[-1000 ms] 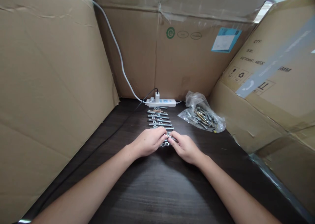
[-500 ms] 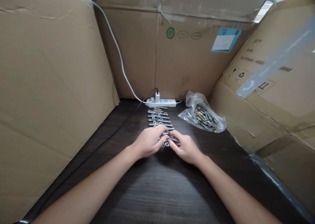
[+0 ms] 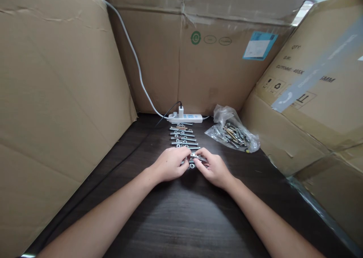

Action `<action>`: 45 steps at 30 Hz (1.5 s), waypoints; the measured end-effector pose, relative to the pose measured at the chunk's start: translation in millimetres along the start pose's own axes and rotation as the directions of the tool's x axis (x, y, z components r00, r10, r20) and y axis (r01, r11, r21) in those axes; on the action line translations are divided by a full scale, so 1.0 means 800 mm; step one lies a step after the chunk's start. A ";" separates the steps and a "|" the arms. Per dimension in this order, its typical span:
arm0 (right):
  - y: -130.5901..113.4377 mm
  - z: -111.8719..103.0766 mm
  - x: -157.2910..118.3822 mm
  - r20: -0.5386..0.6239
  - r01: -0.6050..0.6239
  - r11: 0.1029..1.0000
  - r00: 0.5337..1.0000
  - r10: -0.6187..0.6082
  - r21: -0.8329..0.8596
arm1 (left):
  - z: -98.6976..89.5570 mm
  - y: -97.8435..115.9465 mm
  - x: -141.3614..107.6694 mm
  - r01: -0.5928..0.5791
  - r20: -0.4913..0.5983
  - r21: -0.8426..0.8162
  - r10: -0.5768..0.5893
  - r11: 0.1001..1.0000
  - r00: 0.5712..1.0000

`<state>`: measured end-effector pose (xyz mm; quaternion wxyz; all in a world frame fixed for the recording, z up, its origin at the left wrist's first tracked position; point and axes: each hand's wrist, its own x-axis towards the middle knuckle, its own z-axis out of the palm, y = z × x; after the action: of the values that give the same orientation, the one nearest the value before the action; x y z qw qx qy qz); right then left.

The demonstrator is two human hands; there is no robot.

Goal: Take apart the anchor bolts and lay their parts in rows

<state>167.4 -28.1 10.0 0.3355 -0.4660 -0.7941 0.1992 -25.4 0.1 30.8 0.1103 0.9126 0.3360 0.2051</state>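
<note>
1. We face brown cardboard boxes (image 3: 153, 54), standing to the left, at the back and to the right; the back one bears a blue-and-white label (image 3: 257, 46), the right one printed symbols and a pale tape strip;
2. between them we have a dark, wood-grained counter (image 3: 181, 220);
3. over it reach two bare forearms, ending in the left hand (image 3: 170, 164) and the right hand (image 3: 215, 170), near each other above the counter;
4. to the right of the hands, farther back, we find a clear, crumpled plastic bag (image 3: 225, 113) with loose metal hardware inside;
5. by the back box lies a white, oblong power strip (image 3: 195, 118); a white cable (image 3: 136, 57) and a thin black cable (image 3: 171, 110) run from it;
6. in front of it we see slim silvery metal bolts (image 3: 187, 135) set crosswise in a column, small rings and nuts among them;
7. the right fingers grasp a silvery metal bolt (image 3: 200, 158), its end pointing between the hands; the left fingers curl just beside that end, and we cannot tell whether they grip it;
8. below it lies a small, round silvery washer (image 3: 190, 167).
</note>
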 end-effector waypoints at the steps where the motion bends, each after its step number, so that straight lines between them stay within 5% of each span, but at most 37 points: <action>1: 0.000 0.000 0.000 -0.001 -0.001 1.000 1.000 0.001 -0.011 | 0.000 0.000 0.000 0.003 -0.022 -0.007 -0.003 1.000 1.000; 8: 0.002 0.000 0.000 0.023 -0.018 0.999 1.000 0.019 -0.034 | -0.005 0.005 -0.002 -0.087 -0.048 -0.084 0.083 0.993 0.995; 20: -0.001 0.000 0.001 -0.008 -0.015 0.996 1.000 0.014 -0.085 | 0.001 0.000 0.000 -0.003 -0.015 0.003 0.004 1.000 1.000; 27: 0.001 0.000 0.000 -0.026 -0.021 0.995 0.999 0.019 -0.102 | -0.004 0.005 -0.002 -0.086 -0.049 -0.071 0.083 0.994 0.995; 37: -0.001 -0.002 0.000 -0.067 -0.001 0.994 0.998 -0.007 -0.113 | -0.002 0.003 0.000 0.015 -0.002 -0.016 -0.015 1.000 1.000; 45: -0.001 -0.003 0.001 -0.063 -0.007 0.995 0.998 0.001 -0.096 | -0.007 0.008 -0.001 -0.053 -0.017 -0.073 0.052 0.996 0.999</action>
<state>167.9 -28.2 12.3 0.3373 -0.4893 -0.7908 0.1466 -24.9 -5.3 37.8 0.1359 0.9149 0.3050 0.2271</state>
